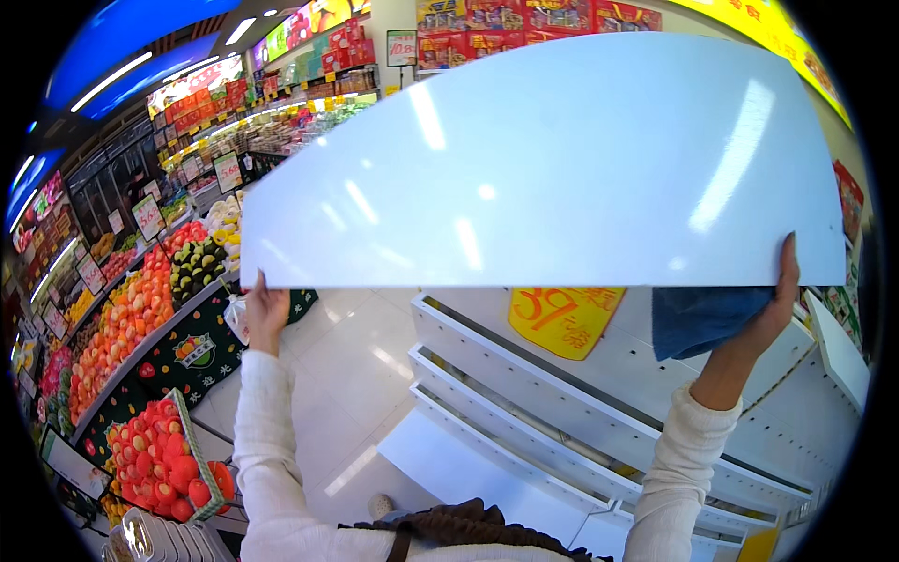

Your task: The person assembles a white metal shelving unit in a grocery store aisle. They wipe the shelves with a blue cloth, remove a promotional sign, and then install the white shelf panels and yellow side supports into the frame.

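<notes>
A wide, glossy white shelf panel [562,169] is held up in front of me, with ceiling lights reflected in it. My left hand [268,312] grips its near left corner, thumb on top and the other fingers partly hidden. At the near right corner, my right hand [775,314] holds the panel's edge, and a blue cloth [698,321] hangs beneath the panel beside that hand. Below the panel stands a white shelving rack [534,412] with several stepped tiers. A yellow price sign [567,318] with red writing shows under the panel's near edge.
Fruit stands with oranges [126,323] and dark green fruit [195,267] run along the left. Nearer, a basket of red fruit [159,459] stands beside stacked clear containers [164,539]. Red boxed goods [506,17] line the back wall. Pale floor tiles [346,342] lie between stands and rack.
</notes>
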